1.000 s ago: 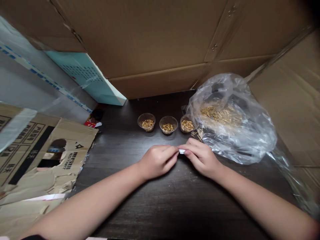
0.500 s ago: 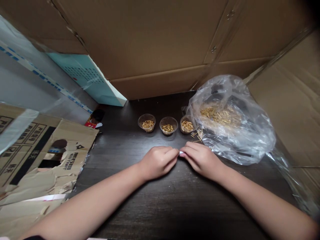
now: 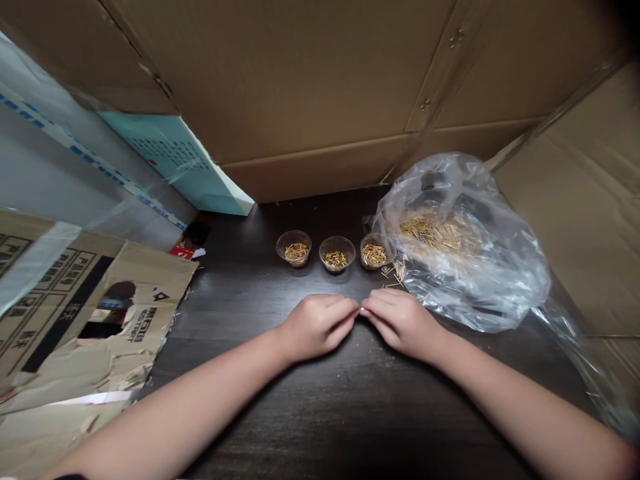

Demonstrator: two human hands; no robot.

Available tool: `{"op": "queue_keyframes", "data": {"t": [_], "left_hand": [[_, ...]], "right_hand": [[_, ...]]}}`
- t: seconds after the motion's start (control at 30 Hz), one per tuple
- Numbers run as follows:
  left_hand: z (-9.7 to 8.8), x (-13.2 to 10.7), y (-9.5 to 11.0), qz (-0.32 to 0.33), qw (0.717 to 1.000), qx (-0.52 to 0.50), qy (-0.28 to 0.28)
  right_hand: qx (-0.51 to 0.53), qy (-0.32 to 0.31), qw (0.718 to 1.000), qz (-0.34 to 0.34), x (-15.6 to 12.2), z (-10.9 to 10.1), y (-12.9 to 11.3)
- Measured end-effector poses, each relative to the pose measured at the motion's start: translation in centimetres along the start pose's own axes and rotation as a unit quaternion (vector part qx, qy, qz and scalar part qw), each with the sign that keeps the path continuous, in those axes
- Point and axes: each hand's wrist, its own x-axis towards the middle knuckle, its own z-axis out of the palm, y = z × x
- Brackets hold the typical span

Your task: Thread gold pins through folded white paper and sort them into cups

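My left hand (image 3: 321, 327) and my right hand (image 3: 400, 321) meet fingertip to fingertip over the dark table (image 3: 320, 413). Both are closed in a pinch. A tiny whitish piece shows at the right fingertips; most of it is covered, and its kind is too small to make out. Just beyond my hands stand a left clear cup (image 3: 295, 252), a middle clear cup (image 3: 337, 258) and a right clear cup (image 3: 374, 254), each holding small gold-coloured metal pins. Some loose pins (image 3: 395, 275) lie beside the right cup, close to my right hand.
A clear plastic bag (image 3: 500, 280) with many gold pins (image 3: 430, 232) spreads at the right. Cardboard walls (image 3: 310, 80) enclose the back and right. Torn printed cardboard (image 3: 110, 307) stands at the left, and a light-blue panel (image 3: 175, 160) leans at the back left.
My fingertips have drawn closer together, and less of the whitish piece shows between them. The cups and the bag have stayed in place.
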Motion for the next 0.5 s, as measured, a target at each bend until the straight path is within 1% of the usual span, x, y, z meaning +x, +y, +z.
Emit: {"op": "queue_keyframes", "data": {"t": [0.1,0.27,0.5], "left_hand": [[-0.03,0.00,-0.03,-0.007,1.000,-0.012,0.010],[-0.13,0.22,-0.01,-0.021,0.999,-0.025,0.028],[-0.04,0.33,0.05,-0.034,0.998,-0.046,0.024]], "right_hand": [[0.007,-0.017,1.000,0.021,-0.09,0.29,0.08],[0.034,-0.001,0.998,0.048,-0.16,0.51,0.14],[0.031,-0.009,0.999,0.026,-0.09,0.03,-0.37]]}}
